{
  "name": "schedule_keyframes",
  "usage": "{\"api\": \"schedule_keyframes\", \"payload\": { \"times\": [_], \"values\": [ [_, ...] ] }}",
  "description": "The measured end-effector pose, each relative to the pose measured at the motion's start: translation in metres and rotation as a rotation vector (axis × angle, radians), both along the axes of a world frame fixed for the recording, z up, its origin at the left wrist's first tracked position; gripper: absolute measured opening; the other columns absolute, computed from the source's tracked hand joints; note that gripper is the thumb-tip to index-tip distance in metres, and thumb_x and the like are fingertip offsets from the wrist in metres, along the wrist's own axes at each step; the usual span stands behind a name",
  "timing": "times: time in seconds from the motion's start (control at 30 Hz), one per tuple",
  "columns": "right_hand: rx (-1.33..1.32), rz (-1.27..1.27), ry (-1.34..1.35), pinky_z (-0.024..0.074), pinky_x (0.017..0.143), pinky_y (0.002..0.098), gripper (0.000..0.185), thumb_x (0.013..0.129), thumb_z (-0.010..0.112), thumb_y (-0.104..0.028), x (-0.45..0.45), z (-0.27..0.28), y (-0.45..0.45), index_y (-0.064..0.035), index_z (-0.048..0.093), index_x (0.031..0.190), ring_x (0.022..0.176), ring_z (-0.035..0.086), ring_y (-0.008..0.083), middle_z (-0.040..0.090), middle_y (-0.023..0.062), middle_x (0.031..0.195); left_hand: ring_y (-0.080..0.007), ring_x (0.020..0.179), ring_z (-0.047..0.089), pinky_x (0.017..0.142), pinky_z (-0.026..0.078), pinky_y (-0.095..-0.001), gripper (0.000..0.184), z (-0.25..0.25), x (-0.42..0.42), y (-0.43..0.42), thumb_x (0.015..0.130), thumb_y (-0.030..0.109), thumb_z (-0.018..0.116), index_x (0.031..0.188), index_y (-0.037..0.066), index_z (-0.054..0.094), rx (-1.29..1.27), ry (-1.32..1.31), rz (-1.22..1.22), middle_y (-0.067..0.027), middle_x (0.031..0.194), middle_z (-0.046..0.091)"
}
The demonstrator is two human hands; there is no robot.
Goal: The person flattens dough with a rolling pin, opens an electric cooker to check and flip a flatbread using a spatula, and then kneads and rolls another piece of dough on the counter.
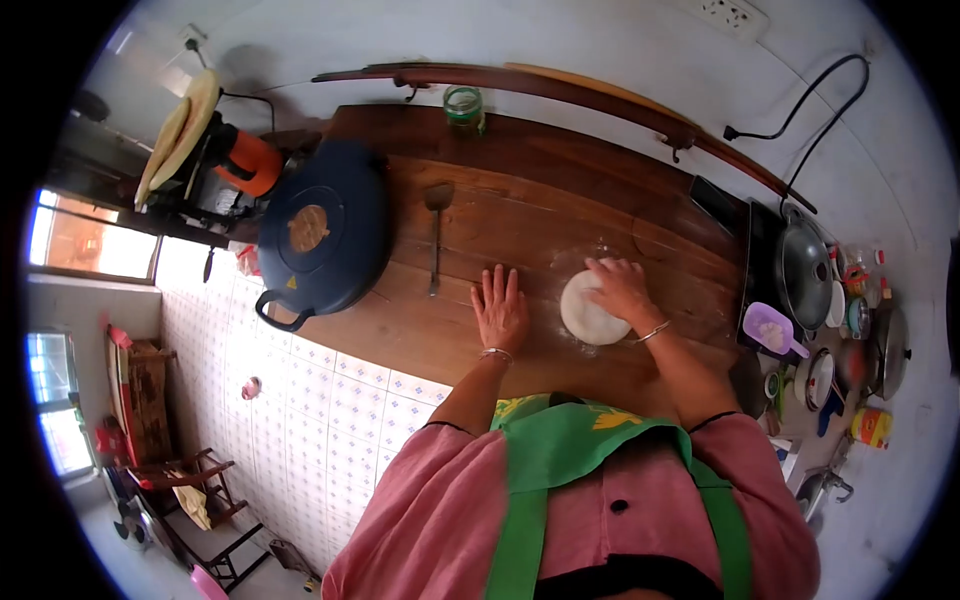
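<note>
A round, flattened piece of white dough [583,312] lies on the wooden table [440,335], with a dusting of flour around it. Resting on the dough's upper right part is my right hand [620,290], its fingers stretched over the surface. My left hand [500,318] lies flat on the wood to the left of the dough, fingers spread and holding nothing. Further left, a metal spatula [435,240] lies lengthwise on the table.
A big dark blue electric griddle [345,235] stands at the table's left end. At the back is a green-tinted glass jar [463,108]. On the right are a purple scoop [768,328] with flour, a lidded wok [805,270] and several small containers. A wooden chair [200,490] stands lower left.
</note>
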State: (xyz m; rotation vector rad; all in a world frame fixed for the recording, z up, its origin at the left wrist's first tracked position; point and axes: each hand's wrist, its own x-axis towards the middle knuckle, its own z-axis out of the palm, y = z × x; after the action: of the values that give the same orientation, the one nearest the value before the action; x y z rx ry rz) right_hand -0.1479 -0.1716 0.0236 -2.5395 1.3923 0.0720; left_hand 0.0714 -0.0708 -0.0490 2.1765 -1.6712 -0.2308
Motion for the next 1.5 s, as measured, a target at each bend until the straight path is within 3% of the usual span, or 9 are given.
{"api": "schedule_keyframes", "payload": {
  "times": [0.23, 0.3, 0.4, 0.57, 0.67, 0.73, 0.97, 1.33, 1.5],
  "values": [
    [0.202, -0.42, -0.397, 0.0483, 0.069, 0.035, 0.041, 0.077, 0.076, -0.039, -0.08, -0.034, 0.036, -0.0026, 0.063, 0.09, 0.08, 0.059, 0.0229, 0.062, 0.0111, 0.092, -0.0334, 0.142, 0.025, 0.115, 0.015, -0.0549, 0.045, 0.008, 0.003, 0.002, 0.095, 0.025, 0.047, 0.138, 0.01, 0.046, -0.012, 0.078, -0.045, -0.0122, 0.151, 0.035],
    [0.388, -1.094, -0.854, 0.046, 0.062, 0.029, 0.038, 0.081, 0.075, -0.036, -0.077, -0.031, 0.07, -0.0009, 0.06, 0.078, 0.072, 0.056, 0.0161, 0.061, 0.0066, 0.086, -0.0337, 0.143, 0.024, 0.116, 0.014, -0.0551, 0.046, 0.01, 0.003, 0.002, 0.095, 0.024, 0.046, 0.139, 0.009, 0.045, 0.003, 0.068, -0.04, -0.0123, 0.151, 0.034],
    [0.518, -1.247, -1.045, 0.0461, 0.061, 0.0274, 0.04, 0.084, 0.073, -0.037, -0.067, -0.04, 0.095, 0.0012, 0.062, 0.088, 0.07, 0.056, 0.0132, 0.062, 0.0051, 0.088, -0.0339, 0.143, 0.025, 0.115, 0.015, -0.0557, 0.046, 0.005, 0.001, 0.0, 0.095, 0.025, 0.047, 0.138, 0.009, 0.047, -0.007, 0.049, -0.031, -0.0119, 0.151, 0.035],
    [0.56, -1.152, -1.089, 0.0481, 0.075, 0.0279, 0.051, 0.088, 0.068, -0.035, -0.019, -0.047, 0.067, 0.0036, 0.055, 0.12, 0.093, 0.059, 0.0131, 0.064, 0.0098, 0.108, -0.0346, 0.143, 0.024, 0.115, 0.013, -0.0567, 0.047, 0.001, 0.002, 0.0, 0.095, 0.026, 0.046, 0.139, 0.009, 0.045, 0.03, 0.05, -0.058, -0.0123, 0.151, 0.034],
    [0.28, -1.002, -0.884, 0.0472, 0.089, 0.0362, 0.046, 0.086, 0.068, -0.024, 0.001, -0.058, 0.034, 0.0036, 0.056, 0.121, 0.105, 0.06, 0.0287, 0.063, 0.0173, 0.114, -0.0354, 0.143, 0.024, 0.115, 0.013, -0.0572, 0.047, 0.0, 0.004, -0.001, 0.095, 0.025, 0.047, 0.139, 0.009, 0.044, 0.042, 0.063, -0.071, -0.0129, 0.152, 0.033],
    [-0.078, -0.517, -0.53, 0.0428, 0.098, 0.0412, 0.049, 0.085, 0.064, -0.02, 0.013, -0.041, 0.018, -0.0002, 0.052, 0.128, 0.115, 0.054, 0.0365, 0.056, 0.0199, 0.126, -0.0368, 0.143, 0.023, 0.115, 0.013, -0.0577, 0.048, -0.001, 0.004, -0.001, 0.094, 0.024, 0.048, 0.139, 0.009, 0.044, 0.033, 0.075, -0.077, -0.014, 0.152, 0.033],
    [-0.25, -0.124, -0.094, 0.0254, 0.107, 0.0612, 0.056, 0.088, 0.057, -0.033, 0.083, -0.035, 0.042, -0.0149, 0.045, 0.14, 0.136, 0.035, 0.0305, 0.045, 0.0053, 0.142, -0.0382, 0.143, 0.022, 0.114, 0.013, -0.0585, 0.05, -0.001, 0.006, -0.003, 0.093, 0.023, 0.049, 0.14, 0.007, 0.043, 0.078, 0.113, -0.091, -0.0162, 0.151, 0.033],
    [-0.13, -0.17, -0.276, 0.026, 0.107, 0.0583, 0.047, 0.088, 0.06, -0.022, 0.053, -0.01, -0.01, -0.0126, 0.049, 0.133, 0.131, 0.04, 0.0312, 0.051, 0.0088, 0.135, -0.0338, 0.142, 0.026, 0.115, 0.015, -0.054, 0.05, 0.007, 0.07, -0.068, 0.095, 0.023, 0.046, 0.142, 0.007, 0.04, 0.033, 0.211, -0.283, -0.015, 0.151, 0.035],
    [-0.384, -0.209, -0.503, 0.0447, 0.095, 0.0433, 0.033, 0.085, 0.064, -0.009, 0.051, 0.063, -0.122, -0.0035, 0.057, 0.117, 0.112, 0.054, 0.0351, 0.06, 0.0168, 0.118, -0.0337, 0.142, 0.026, 0.115, 0.017, -0.0524, 0.048, 0.003, 0.107, -0.11, 0.098, 0.025, 0.041, 0.142, 0.005, 0.04, -0.049, 0.149, -0.186, -0.0144, 0.15, 0.036]
  ]
}}
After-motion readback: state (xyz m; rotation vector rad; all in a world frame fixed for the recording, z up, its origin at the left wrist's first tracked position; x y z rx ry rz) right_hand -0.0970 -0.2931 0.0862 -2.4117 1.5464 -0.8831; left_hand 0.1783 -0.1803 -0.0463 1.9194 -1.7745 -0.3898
